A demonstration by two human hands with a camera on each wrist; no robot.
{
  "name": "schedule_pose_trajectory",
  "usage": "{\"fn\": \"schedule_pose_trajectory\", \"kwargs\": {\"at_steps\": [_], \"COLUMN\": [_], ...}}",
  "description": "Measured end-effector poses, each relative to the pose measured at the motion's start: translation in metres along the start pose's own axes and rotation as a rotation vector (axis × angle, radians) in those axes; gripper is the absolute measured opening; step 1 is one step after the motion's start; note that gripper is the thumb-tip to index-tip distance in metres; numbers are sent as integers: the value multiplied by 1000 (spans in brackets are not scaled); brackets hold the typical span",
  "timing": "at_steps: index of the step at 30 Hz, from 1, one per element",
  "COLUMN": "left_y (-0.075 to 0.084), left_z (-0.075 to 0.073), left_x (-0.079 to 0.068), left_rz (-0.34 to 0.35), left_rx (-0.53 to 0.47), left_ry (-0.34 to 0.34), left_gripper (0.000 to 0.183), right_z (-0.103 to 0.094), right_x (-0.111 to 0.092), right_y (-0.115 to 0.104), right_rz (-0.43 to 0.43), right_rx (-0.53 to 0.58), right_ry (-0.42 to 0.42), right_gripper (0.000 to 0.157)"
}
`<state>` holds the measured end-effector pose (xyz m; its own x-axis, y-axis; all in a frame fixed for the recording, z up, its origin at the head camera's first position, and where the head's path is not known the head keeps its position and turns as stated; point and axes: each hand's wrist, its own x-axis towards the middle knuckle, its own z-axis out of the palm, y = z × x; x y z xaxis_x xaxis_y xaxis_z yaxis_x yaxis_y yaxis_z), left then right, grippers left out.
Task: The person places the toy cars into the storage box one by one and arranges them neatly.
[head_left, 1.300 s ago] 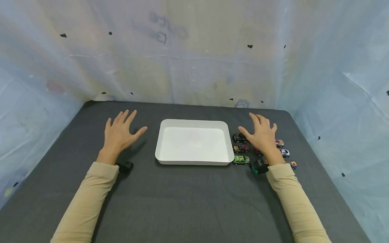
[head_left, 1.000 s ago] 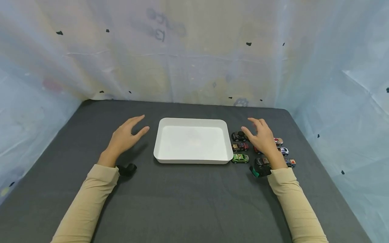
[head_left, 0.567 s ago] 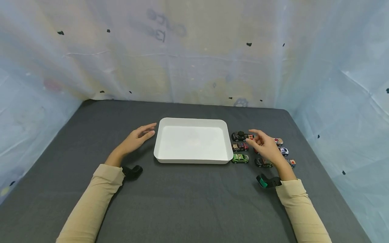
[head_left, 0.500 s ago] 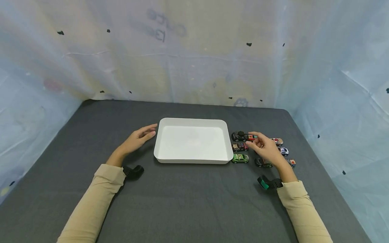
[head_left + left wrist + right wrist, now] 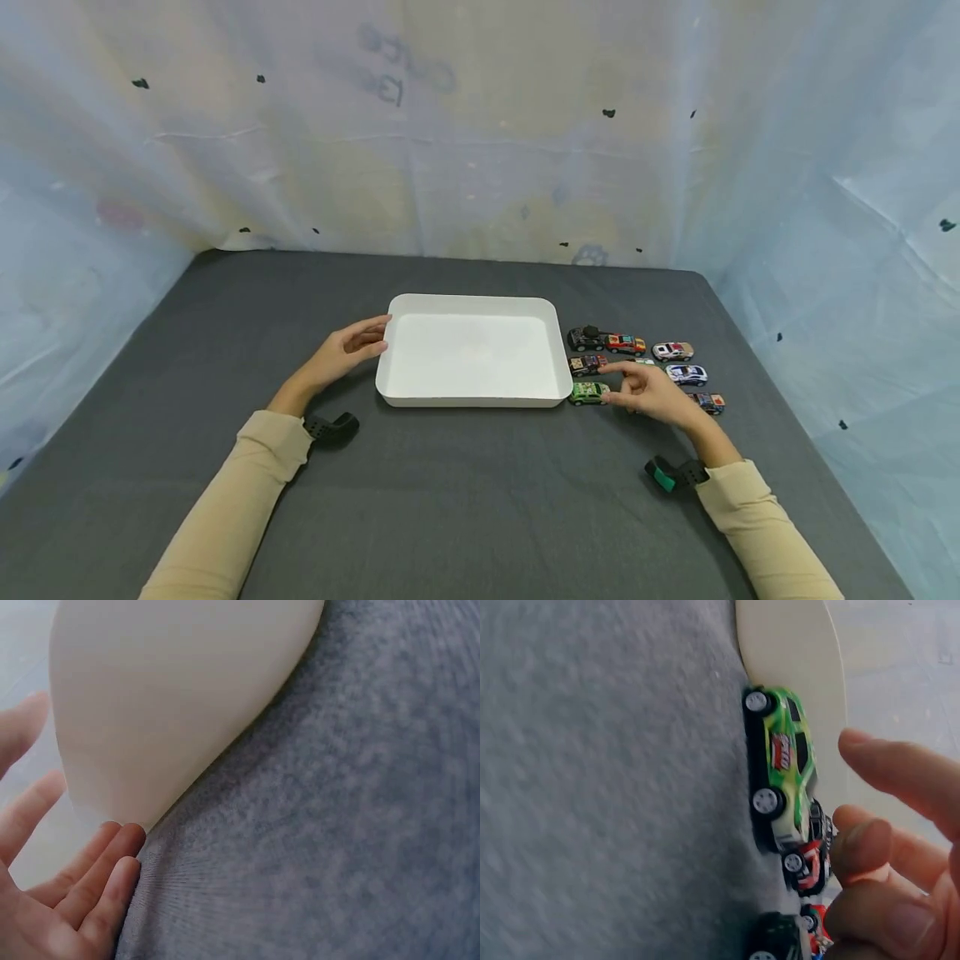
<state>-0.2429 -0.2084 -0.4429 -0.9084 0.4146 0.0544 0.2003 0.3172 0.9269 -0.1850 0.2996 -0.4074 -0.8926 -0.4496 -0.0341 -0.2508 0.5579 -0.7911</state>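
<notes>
A white rectangular tray (image 5: 472, 358) lies on the dark cloth. At its left side is my left hand (image 5: 337, 354), fingers fairly straight; in the left wrist view the fingertips (image 5: 133, 834) touch the tray wall (image 5: 165, 697) near its base. Over the toy cars right of the tray hovers my right hand (image 5: 651, 393), index finger and thumb spread apart. Its fingers point at a green toy car (image 5: 587, 393) beside the tray's near right corner. In the right wrist view this green car (image 5: 784, 761) stands on its wheels, with a gap between it and the fingers.
Behind the green car stand a dark red-and-black car (image 5: 587, 364) and a black car (image 5: 585, 338). Farther right are an orange-red car (image 5: 626, 344), a red-and-white car (image 5: 672, 351), a white-and-blue car (image 5: 686, 374) and a dark blue car (image 5: 708, 403). Pale curtains (image 5: 480, 167) surround the table.
My left hand has moved right to the tray's left side. My right hand has lowered and come nearer, from above the back cars to the green car. The tray and cars stay put.
</notes>
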Motion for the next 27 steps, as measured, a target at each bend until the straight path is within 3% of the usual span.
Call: {"fn": "schedule_pose_trajectory", "kwargs": {"at_steps": [8, 22, 27], "left_y": [1, 2, 2], "left_z": [2, 2, 2], "left_x": [0, 0, 0], "left_rz": [30, 12, 17], "left_rx": [-49, -21, -4], "left_ry": [-20, -10, -7], "left_gripper": [64, 65, 64], "right_z": [7, 17, 20], "right_x": [-1, 6, 7], "right_y": [-3, -9, -11], "right_rz": [17, 143, 152], "right_rx": [77, -47, -95], "right_ry": [-29, -33, 0], "right_gripper": [53, 46, 41]}}
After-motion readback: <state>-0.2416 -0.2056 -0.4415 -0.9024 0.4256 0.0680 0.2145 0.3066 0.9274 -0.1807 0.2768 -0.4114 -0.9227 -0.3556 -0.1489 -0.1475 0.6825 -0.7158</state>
